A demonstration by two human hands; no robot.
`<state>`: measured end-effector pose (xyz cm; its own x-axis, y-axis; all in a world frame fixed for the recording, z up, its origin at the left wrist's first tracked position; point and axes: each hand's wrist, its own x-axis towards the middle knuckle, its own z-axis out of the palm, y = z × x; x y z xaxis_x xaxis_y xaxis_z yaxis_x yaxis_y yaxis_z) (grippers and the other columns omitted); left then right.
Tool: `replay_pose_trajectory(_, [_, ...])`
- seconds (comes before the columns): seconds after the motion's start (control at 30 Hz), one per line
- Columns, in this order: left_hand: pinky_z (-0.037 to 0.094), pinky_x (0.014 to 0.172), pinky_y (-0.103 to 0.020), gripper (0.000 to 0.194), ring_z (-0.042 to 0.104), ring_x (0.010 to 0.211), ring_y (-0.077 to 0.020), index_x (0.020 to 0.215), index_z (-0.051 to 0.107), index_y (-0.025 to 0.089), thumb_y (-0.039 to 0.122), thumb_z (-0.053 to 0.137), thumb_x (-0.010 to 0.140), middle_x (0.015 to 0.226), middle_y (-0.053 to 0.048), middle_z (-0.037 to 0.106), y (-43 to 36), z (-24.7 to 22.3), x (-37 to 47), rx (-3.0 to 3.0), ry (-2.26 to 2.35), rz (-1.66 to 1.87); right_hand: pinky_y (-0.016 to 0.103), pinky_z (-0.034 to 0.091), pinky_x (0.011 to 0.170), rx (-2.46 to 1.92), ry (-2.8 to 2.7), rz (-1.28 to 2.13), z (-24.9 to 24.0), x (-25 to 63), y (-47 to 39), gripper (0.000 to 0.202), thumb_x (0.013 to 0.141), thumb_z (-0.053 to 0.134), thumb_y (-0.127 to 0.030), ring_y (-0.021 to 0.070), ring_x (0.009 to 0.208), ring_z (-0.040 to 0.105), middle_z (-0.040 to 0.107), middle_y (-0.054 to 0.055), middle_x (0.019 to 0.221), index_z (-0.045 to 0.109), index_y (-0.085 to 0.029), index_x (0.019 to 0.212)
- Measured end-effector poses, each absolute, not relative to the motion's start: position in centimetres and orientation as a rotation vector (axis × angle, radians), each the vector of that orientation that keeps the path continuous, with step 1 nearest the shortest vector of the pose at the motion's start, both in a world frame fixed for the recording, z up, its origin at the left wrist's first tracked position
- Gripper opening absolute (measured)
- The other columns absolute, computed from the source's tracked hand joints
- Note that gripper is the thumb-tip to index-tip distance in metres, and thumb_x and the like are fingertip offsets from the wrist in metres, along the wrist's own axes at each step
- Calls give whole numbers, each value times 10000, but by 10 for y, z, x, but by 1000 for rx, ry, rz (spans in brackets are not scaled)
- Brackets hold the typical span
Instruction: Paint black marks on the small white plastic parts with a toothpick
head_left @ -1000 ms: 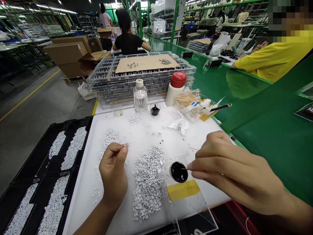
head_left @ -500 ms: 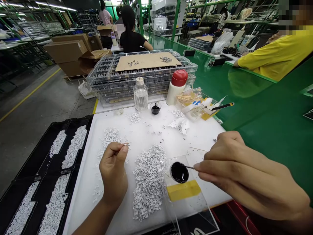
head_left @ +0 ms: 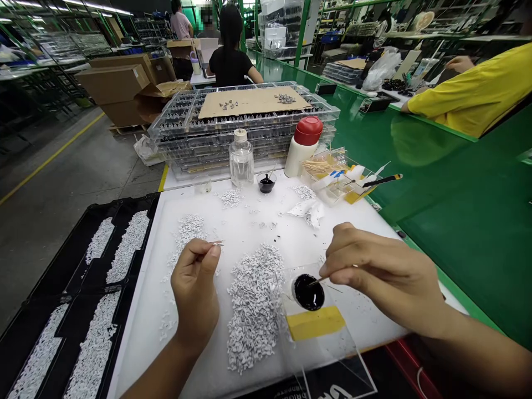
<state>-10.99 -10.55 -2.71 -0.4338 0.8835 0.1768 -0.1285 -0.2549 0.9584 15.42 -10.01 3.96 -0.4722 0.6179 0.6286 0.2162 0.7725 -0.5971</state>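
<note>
My left hand pinches a small white piece between thumb and fingertips above the white board. A thin stick is in my right hand, its tip in the black liquid of a small round dish. That dish rests on a clear plastic plate with yellow tape across it. Just left of the plate lies a large pile of small white pieces, with a smaller pile beyond my left hand.
A clear bottle, a cup of black liquid and a red-capped bottle stand at the back, before stacked trays. Black trays of white pieces lie left. A person in yellow sits at right.
My right hand has moved left and turned, and the stick's tip now reaches further into the black liquid. My left hand holds its pinch, nearly unmoved. The view has shifted slightly.
</note>
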Motion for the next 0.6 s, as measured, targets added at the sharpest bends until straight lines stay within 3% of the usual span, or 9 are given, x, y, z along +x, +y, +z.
replay_pose_trajectory(0.17, [485,808,-324,176,579,808,-167,831,676,170,267,816,875,802,28,604,-106,-24,-109,971,1254,1774,227,541,681,-706,-2047,653,39,159,-95,168,1084,584,-243,80,756,655,684,-18,814,673,-193,950])
replay_pose_trajectory(0.47, [488,815,-308,172,590,820,-162,823,677,181,274,818,857,799,28,605,-105,-25,-108,954,1274,1770,374,446,798,-620,-2177,355,51,163,-105,86,1038,622,-117,128,803,666,736,14,907,675,-172,1077])
replay_pose_trajectory(0.6, [481,818,-284,157,587,824,-156,802,690,200,275,821,846,797,23,609,-105,-25,-108,948,1273,1772,388,458,777,-634,-2271,285,57,164,-112,83,1060,587,-162,130,760,662,733,1,872,668,-180,1059])
